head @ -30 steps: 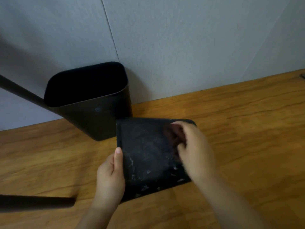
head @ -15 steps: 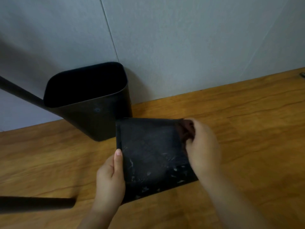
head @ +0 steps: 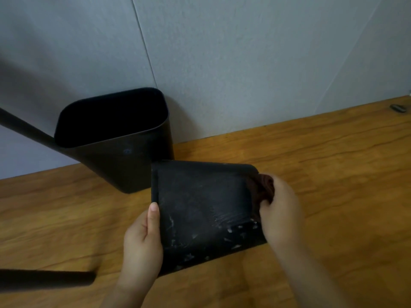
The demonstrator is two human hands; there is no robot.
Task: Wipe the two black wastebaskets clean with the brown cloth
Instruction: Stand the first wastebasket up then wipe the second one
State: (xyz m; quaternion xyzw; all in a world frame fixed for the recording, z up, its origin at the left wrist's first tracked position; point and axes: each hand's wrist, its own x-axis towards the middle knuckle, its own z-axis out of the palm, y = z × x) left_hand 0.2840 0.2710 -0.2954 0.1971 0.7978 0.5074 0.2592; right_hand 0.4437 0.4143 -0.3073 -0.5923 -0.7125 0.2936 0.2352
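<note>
Brown cloth (head: 263, 187) bunched in right hand (head: 281, 210) fingers, left hand (head: 142, 243) gripping wastebasket (head: 200, 210) edge

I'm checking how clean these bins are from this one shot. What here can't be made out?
- Upright wastebasket, head view: its inside is in deep shadow, so dirt there can't be judged.
- Tipped wastebasket: its underside and opening face away.
- Brown cloth: mostly covered by the right hand.
- Small dark object at the right edge: too small to identify.
- Left hand: fingers hidden behind the tipped wastebasket.
</note>
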